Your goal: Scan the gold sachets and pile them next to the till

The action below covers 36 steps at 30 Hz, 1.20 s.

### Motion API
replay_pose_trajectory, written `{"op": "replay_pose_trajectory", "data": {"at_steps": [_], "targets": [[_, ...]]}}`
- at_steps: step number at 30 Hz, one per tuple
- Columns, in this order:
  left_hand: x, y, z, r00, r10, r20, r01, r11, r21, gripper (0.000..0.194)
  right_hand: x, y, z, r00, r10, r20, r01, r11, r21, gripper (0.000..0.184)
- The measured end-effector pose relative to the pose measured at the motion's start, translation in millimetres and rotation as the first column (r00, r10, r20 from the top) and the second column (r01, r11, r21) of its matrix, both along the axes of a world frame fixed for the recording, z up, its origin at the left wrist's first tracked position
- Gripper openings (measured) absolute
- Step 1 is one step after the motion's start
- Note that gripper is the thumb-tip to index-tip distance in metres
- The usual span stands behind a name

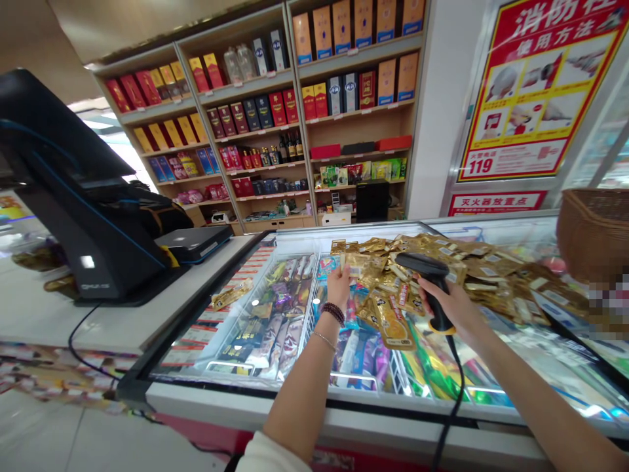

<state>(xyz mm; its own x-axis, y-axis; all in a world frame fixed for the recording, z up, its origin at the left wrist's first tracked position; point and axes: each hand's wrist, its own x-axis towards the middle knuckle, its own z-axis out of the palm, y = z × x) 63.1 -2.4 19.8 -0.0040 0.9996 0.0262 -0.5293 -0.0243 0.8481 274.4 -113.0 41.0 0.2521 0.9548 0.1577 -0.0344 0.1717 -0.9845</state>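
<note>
My left hand (338, 286) is raised over a glass-topped freezer (275, 387) and pinches a small gold foil packet (358, 263) by its edge. My right hand (449, 303) grips a black barcode scanner (426, 275) with a yellow ring at its base; the scanner head points toward the held packet. Its black cable hangs down over the freezer's front edge. A large heap of gold packets (472, 269) lies on the glass lid just beyond and to the right of both hands. A dark bead bracelet and a thin chain sit on my left wrist.
A black checkout terminal (73, 203) stands on the white counter (44, 314) to the left. One gold packet (230, 293) lies apart near the freezer's left edge. A wicker basket (594, 233) is at the right. Shelves of boxed bottles (275, 111) fill the back wall.
</note>
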Motion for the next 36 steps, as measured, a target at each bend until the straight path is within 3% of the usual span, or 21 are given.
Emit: {"op": "replay_pose_trajectory", "data": {"at_steps": [4,8,14,21,36], "targets": [[1.9,-0.3,-0.6,0.994,-0.001,0.106,0.013,0.993,-0.115,0.004,-7.1,8.2,-0.1,1.000,0.013,0.006,-0.013,1.000,0.004,0.042],[2.7,-2.5,0.6,0.973,0.031,0.227,0.016,0.979,-0.202,0.014,-17.0,12.0,-0.9,0.994,-0.008,0.110,0.000,0.998,0.066,0.045],[2.7,-2.6,3.8,0.926,-0.005,0.377,0.057,0.990,-0.128,0.022,-36.6,-1.8,-6.7,0.938,-0.001,0.346,-0.025,0.997,0.073,0.044],[3.8,-6.9,4.7,0.917,-0.049,0.396,0.088,0.993,-0.081,0.027,-46.0,-9.8,-9.7,0.951,0.115,0.286,-0.119,0.993,-0.003,0.043],[1.7,-8.0,6.3,0.911,-0.049,0.410,0.085,0.994,-0.069,0.029,-46.3,-15.4,0.9,0.959,0.115,0.258,-0.115,0.993,-0.013,0.045]]}}
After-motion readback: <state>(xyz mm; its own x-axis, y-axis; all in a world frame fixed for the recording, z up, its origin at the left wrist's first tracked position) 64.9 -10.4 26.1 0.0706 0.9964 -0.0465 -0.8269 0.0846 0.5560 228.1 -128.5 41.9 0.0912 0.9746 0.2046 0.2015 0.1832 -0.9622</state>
